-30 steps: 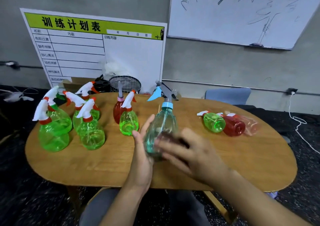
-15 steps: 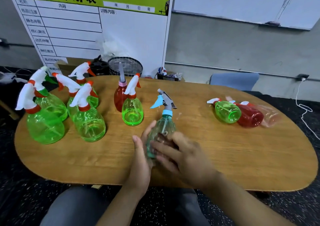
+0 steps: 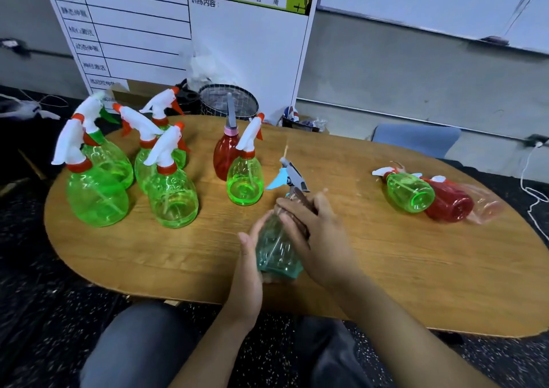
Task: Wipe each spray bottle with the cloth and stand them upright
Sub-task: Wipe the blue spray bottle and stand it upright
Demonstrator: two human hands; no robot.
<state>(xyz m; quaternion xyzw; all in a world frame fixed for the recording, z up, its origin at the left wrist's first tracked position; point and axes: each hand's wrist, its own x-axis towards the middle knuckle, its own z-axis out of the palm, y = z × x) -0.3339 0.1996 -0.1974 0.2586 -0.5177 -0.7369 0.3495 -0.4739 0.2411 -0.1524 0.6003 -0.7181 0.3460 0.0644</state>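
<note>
Wooden oval table [image 3: 386, 263]; near its front edge we hold the teal bottle [image 3: 277, 248] tilted. It may slip and roll off if our grip loosens. Left hand [image 3: 248, 266] cups its side, fingers loosely curved. Right hand [image 3: 319, 236] curls over its shoulder, pressing a dark cloth [image 3: 301, 202].
</note>
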